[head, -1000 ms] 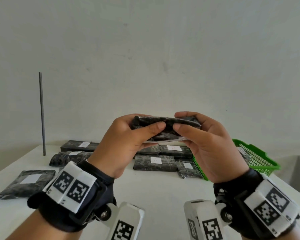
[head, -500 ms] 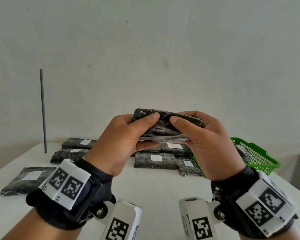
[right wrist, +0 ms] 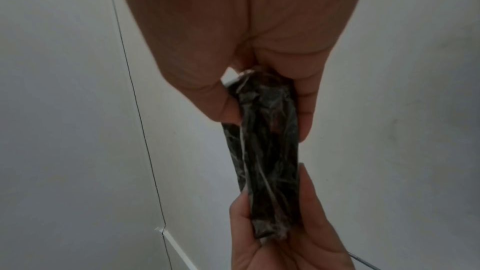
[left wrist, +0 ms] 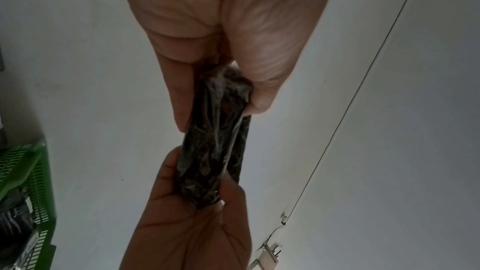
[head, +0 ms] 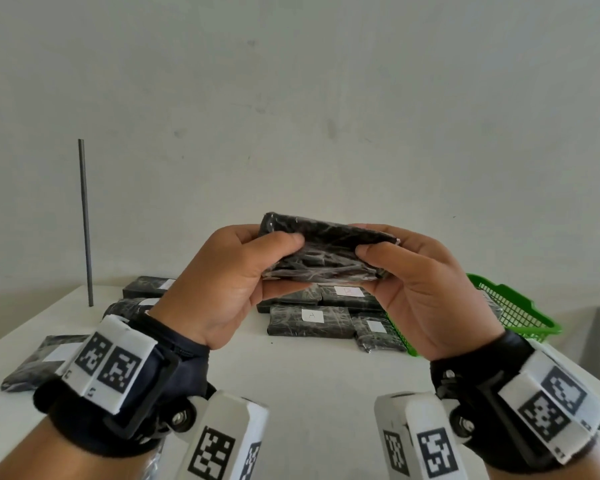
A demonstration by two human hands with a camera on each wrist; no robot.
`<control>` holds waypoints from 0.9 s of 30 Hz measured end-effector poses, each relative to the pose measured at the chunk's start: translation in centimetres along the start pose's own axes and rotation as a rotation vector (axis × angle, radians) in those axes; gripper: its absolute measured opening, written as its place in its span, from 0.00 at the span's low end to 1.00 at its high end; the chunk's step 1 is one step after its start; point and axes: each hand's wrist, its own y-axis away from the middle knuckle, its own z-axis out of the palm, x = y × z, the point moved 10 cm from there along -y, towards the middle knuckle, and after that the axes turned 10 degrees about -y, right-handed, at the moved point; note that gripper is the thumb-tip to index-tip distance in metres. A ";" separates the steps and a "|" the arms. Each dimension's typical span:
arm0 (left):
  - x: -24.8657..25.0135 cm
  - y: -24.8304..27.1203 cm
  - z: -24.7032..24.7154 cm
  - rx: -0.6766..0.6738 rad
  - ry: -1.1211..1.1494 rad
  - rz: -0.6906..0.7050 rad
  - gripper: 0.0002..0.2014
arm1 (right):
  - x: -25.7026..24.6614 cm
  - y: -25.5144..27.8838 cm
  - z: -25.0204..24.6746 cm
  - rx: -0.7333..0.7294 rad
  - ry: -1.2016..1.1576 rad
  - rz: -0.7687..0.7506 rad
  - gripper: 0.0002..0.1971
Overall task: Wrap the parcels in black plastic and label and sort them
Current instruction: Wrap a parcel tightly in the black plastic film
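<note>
While I hold the black-wrapped parcel (head: 321, 252) up in the air above the white table (head: 291, 372), my left hand (head: 222, 282) grips one short end and my right hand (head: 426, 289) the other, thumbs on the near face. Its crinkled, glossy film clings to a flat rectangular slab. Below the parcel lie labelled wrapped parcels (head: 310, 320); to its lower right sits a green mesh basket (head: 520, 306). Bare tabletop spreads beneath my wrists.
</note>
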 end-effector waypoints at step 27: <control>-1.2 -0.2 0.5 -0.007 -0.140 -0.056 0.06 | 0.4 -0.1 -0.8 0.114 0.215 0.024 0.20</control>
